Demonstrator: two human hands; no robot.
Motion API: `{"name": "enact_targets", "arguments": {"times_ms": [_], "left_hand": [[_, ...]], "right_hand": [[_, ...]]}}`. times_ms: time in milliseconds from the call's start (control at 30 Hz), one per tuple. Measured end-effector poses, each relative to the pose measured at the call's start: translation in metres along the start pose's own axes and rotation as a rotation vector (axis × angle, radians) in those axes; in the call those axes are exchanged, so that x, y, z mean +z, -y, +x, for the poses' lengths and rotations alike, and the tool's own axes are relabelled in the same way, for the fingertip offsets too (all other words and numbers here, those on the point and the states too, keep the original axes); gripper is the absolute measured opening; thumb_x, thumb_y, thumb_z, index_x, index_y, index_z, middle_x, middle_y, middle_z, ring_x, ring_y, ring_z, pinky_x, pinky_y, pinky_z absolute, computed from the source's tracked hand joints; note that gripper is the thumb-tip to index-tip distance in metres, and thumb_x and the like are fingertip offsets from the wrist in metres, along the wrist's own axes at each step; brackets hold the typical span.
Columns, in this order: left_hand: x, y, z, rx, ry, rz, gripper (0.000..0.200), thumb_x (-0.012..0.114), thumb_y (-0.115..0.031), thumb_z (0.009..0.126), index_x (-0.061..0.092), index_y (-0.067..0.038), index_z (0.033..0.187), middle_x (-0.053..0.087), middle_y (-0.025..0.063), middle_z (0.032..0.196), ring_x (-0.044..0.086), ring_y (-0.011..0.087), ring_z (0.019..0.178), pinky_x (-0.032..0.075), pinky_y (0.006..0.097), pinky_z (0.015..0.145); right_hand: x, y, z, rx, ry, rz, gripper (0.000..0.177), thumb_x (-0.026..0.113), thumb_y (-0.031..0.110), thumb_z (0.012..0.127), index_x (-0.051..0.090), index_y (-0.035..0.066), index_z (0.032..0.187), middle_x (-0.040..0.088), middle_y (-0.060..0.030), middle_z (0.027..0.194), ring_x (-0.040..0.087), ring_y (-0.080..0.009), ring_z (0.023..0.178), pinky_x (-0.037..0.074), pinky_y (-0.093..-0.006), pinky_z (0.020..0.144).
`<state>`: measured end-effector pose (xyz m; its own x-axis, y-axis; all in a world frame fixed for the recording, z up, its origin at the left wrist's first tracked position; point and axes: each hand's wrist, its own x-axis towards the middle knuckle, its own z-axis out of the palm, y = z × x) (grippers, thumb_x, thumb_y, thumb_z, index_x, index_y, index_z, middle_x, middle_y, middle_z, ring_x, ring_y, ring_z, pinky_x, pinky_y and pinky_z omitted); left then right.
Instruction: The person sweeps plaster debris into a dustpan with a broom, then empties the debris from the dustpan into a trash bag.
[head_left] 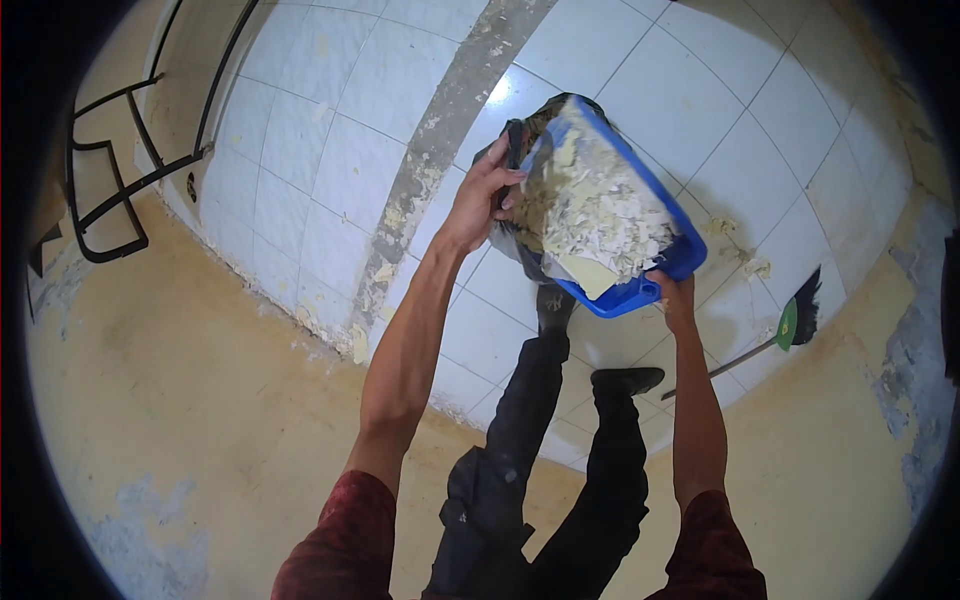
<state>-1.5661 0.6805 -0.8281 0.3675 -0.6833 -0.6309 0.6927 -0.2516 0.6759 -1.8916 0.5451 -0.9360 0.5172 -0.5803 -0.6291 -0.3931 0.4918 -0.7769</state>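
A blue dustpan (pixel 688 250), tilted toward the left, carries a heap of pale paint flakes (pixel 610 200). My right hand (pixel 672 295) is closed round its near end, at the lower right. My left hand (pixel 487 195) grips the edge of a dark plastic bag (pixel 518 245), fingers closed on the film. The bag lies beside and partly behind the dustpan's left side, and flakes lie along its mouth. How far they reach inside the bag is hidden.
A broom (pixel 790 325) with a green head and dark bristles lies at the right. Black metal frames (pixel 110 200) stand at the upper left. Loose flakes dot the white floor tiles (pixel 400 60) and the grey strip (pixel 430 150). Peeling yellow walls (pixel 200 400) border the floor.
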Motion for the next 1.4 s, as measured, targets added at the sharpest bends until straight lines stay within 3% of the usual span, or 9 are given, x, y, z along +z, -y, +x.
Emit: {"name": "enact_targets", "arguments": {"times_ms": [133, 267, 300, 500, 633, 700, 800, 967, 1400], "left_hand": [[-0.004, 0.012, -0.013, 0.001, -0.017, 0.15, 0.07, 0.05, -0.013, 0.083, 0.017, -0.006, 0.144, 0.041, -0.0038, 0.077, 0.035, 0.0059, 0.059, 0.027, 0.0196, 0.049], [-0.009, 0.002, -0.034, -0.073, -0.029, 0.303, 0.071, 0.051, -0.011, 0.082, 0.018, -0.007, 0.144, 0.045, -0.0023, 0.08, 0.034, 0.0056, 0.061, 0.028, 0.0199, 0.053], [-0.016, 0.006, -0.034, -0.063, -0.063, 0.281, 0.07, 0.051, -0.01, 0.082, 0.019, -0.008, 0.144, 0.049, -0.0014, 0.087, 0.034, 0.0056, 0.061, 0.029, 0.02, 0.054], [-0.016, 0.007, -0.032, -0.022, -0.017, 0.334, 0.062, 0.051, -0.009, 0.082, 0.03, -0.008, 0.14, 0.053, -0.0019, 0.092, 0.036, 0.0055, 0.061, 0.033, 0.0203, 0.056], [-0.028, 0.004, -0.026, 0.051, -0.202, 0.323, 0.051, 0.049, -0.009, 0.082, 0.041, -0.005, 0.133, 0.054, -0.0043, 0.093, 0.04, 0.0058, 0.064, 0.035, 0.0211, 0.059], [-0.035, 0.005, -0.028, 0.051, -0.216, 0.263, 0.051, 0.048, -0.009, 0.083, 0.04, -0.004, 0.133, 0.055, -0.0039, 0.095, 0.042, 0.0062, 0.067, 0.037, 0.0217, 0.062], [-0.029, -0.005, -0.034, 0.064, -0.245, 0.172, 0.052, 0.046, -0.009, 0.083, 0.038, 0.0, 0.133, 0.056, -0.001, 0.098, 0.045, 0.0079, 0.072, 0.039, 0.0224, 0.067], [-0.032, -0.012, -0.031, 0.09, -0.318, 0.125, 0.053, 0.043, -0.007, 0.082, 0.037, 0.003, 0.133, 0.057, 0.0036, 0.104, 0.048, 0.0106, 0.079, 0.04, 0.0237, 0.076], [-0.016, 0.003, -0.022, 0.227, -0.258, 0.465, 0.054, 0.044, -0.003, 0.083, 0.036, -0.008, 0.135, 0.051, 0.0134, 0.114, 0.051, 0.0185, 0.099, 0.042, 0.0311, 0.089]], "right_hand": [[0.026, 0.028, -0.015, -0.048, -0.061, -0.455, 0.034, 0.064, 0.014, 0.068, 0.06, -0.004, 0.097, 0.066, -0.013, 0.084, 0.063, -0.0255, 0.074, 0.049, -0.0364, 0.068], [0.067, 0.066, -0.028, -0.048, -0.009, -0.866, 0.06, 0.065, 0.013, 0.069, 0.043, -0.005, 0.122, 0.063, -0.0204, 0.092, 0.061, -0.0341, 0.086, 0.049, -0.0403, 0.077], [0.075, 0.073, -0.029, 0.007, 0.006, -0.901, 0.081, 0.067, 0.016, 0.07, 0.024, -0.003, 0.136, 0.058, -0.0234, 0.107, 0.055, -0.0396, 0.1, 0.046, -0.0422, 0.085], [0.132, 0.107, -0.026, -0.282, 0.006, -0.763, 0.101, 0.073, 0.031, 0.066, 0.011, 0.014, 0.144, 0.049, -0.0225, 0.122, 0.047, -0.0443, 0.11, 0.042, -0.0482, 0.089], [0.176, 0.178, -0.022, 0.126, 0.054, -0.872, 0.102, 0.077, 0.034, 0.062, 0.016, 0.027, 0.144, 0.043, -0.0214, 0.129, 0.045, -0.04, 0.115, 0.041, -0.0497, 0.089], [0.193, 0.187, -0.017, -0.001, -0.279, -0.871, 0.099, 0.079, 0.038, 0.057, 0.027, 0.028, 0.141, 0.051, -0.0167, 0.118, 0.047, -0.0357, 0.108, 0.041, -0.0442, 0.09], [0.219, 0.197, -0.019, -0.068, -0.359, -0.819, 0.085, 0.078, 0.032, 0.06, 0.038, 0.031, 0.135, 0.047, -0.0146, 0.121, 0.042, -0.0353, 0.112, 0.043, -0.0508, 0.082], [0.225, 0.199, -0.051, -0.277, -0.481, -0.789, 0.081, 0.077, 0.014, 0.052, 0.051, 0.025, 0.128, 0.053, -0.0082, 0.105, 0.046, -0.0293, 0.098, 0.043, -0.0433, 0.078], [0.168, 0.22, -0.107, -0.276, -0.617, -0.633, 0.081, 0.077, 0.012, 0.053, 0.048, 0.014, 0.129, 0.056, -0.0067, 0.107, 0.044, -0.027, 0.101, 0.035, -0.0421, 0.087]]}}
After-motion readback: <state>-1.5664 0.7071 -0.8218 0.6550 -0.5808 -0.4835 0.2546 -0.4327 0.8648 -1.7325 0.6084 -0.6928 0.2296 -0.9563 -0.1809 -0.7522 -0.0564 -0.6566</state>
